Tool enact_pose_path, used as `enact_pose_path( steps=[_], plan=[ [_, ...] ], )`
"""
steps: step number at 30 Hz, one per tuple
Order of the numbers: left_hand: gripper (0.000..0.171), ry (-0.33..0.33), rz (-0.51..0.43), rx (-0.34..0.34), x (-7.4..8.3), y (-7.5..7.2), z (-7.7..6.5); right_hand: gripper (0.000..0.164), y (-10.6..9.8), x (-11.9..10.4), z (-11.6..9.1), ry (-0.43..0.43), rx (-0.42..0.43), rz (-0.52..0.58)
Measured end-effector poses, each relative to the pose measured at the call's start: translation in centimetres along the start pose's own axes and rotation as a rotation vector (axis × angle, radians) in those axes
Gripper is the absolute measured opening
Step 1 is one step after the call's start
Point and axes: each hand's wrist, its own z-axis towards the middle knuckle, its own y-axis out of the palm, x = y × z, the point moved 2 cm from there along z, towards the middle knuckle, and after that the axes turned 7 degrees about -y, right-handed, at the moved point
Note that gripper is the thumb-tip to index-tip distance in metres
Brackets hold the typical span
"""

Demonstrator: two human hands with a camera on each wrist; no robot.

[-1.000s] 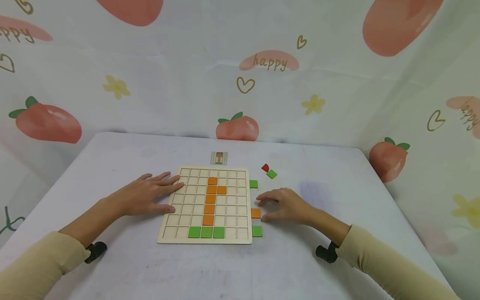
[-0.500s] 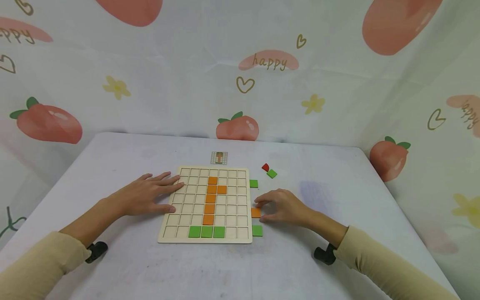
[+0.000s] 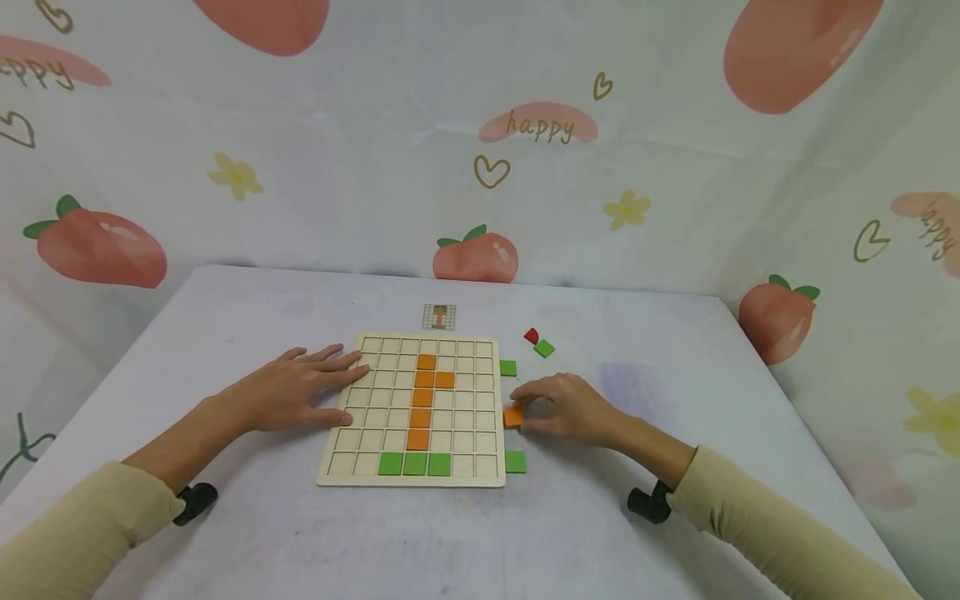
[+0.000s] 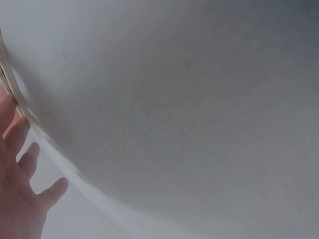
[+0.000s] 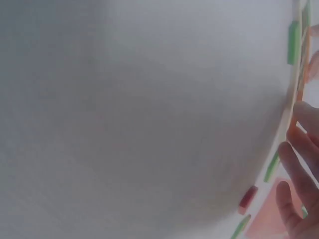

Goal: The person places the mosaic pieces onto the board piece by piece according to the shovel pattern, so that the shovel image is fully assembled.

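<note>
The wooden grid board lies flat on the table with an upright line of orange square tiles, one more orange tile to its right, and a row of green square tiles below. Fingers spread, my left hand rests on the board's left edge. Beside the right edge, my right hand pinches a loose orange square tile between thumb and index finger. In the right wrist view, this orange tile shows partly behind the fingertips.
Loose green tiles lie along the board's right edge. Farther back are a red quarter-round piece and another green tile. A small printed picture card lies behind the board.
The orange tile beside the board has shifted slightly away from me and turned a little, now pinched by my right fingers. My left hand has stayed in place.
</note>
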Motion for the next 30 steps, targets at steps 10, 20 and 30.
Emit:
enact_pose_path(
  steps=[10, 20, 30],
  plan=[
    [0.077, -0.001, 0.011, 0.004, -0.1, 0.1, 0.1, 0.032, -0.6, 0.1, 2.6, -0.035, 0.071, 0.017],
    [0.076, -0.007, -0.001, 0.001, 0.1, -0.1, 0.0, 0.032, 0.2, -1.0, 6.7, -0.015, 0.087, 0.015],
    [0.076, -0.002, 0.000, 0.001, 0.1, 0.0, 0.0, 0.032, 2.0, -2.8, 10.9, -0.016, 0.024, -0.009]
  ],
)
